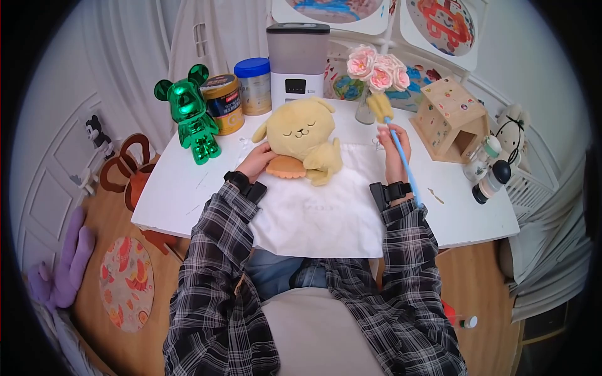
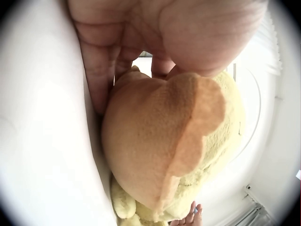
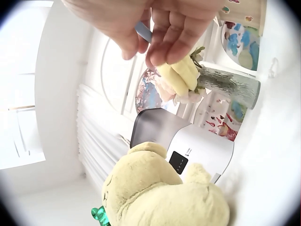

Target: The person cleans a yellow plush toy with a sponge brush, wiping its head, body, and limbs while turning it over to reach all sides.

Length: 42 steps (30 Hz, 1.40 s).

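Observation:
A pale yellow plush dog (image 1: 301, 131) with closed stitched eyes sits upright on a white cloth (image 1: 320, 216). An orange-brown padded part with a scalloped edge (image 2: 150, 127) is on its side facing my left hand (image 1: 254, 163). That hand grips the plush there, fingers reaching behind it. To the right, my right hand (image 1: 397, 150) is raised and pinches the thin blue handle (image 1: 409, 169) of a cleaning brush. The brush's soft yellow head (image 3: 178, 77) points up and away, overlapping the flowers' glass vase in the head view.
Behind the plush stands a white and grey dispenser (image 1: 298, 62). Two cans (image 1: 224, 103) and a shiny green bear figure (image 1: 193, 116) are at left. Pink flowers (image 1: 379, 69) in a vase, a wooden house (image 1: 448, 119) and several bottles (image 1: 491, 182) line the right side.

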Motion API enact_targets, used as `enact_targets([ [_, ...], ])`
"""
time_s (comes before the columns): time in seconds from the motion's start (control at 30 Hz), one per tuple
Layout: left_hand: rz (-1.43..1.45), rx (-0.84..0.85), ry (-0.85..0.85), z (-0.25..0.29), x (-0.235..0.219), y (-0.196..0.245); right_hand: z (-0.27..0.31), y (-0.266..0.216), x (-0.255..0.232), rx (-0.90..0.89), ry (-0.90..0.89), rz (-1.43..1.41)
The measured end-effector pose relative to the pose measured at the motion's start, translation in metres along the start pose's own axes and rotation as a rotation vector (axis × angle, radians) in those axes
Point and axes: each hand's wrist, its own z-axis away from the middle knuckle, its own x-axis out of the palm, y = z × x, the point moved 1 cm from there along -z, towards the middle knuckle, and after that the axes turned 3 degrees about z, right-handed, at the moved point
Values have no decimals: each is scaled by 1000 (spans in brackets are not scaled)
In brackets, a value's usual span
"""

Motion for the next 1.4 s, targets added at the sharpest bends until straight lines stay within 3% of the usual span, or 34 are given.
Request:
enact_targets([
  [0.1,-2,7,20,1,3,1,3,-6,5,-153,-161,50],
  [0.13,1,9,18,0,1,0,3,-8,5,-104,-230,78],
  [0.23,12,16,13,-3,-4,-5,4,-14,8,-39,-226,-149],
  [0.5,0,-2,8,-4,-5,-5,0,-18,0,-175,-106,-170],
  [0.6,7,7,7,-4,-5,-6,2,-21,3,-169,-113,-102],
  [0.8,7,12,6,-2,-1,-3,2,-20,0,-151,-133,-276],
  [1.0,17,-4,-10,-4,-4,-5,6,-25,6,-278,-25,111],
  [1.3,15,8,-8,-4,-5,-6,7,-17,14,-301,-140,262],
  [1.4,19,-9,-10,-2,-3,-4,10,-15,17,-233,-213,345],
])
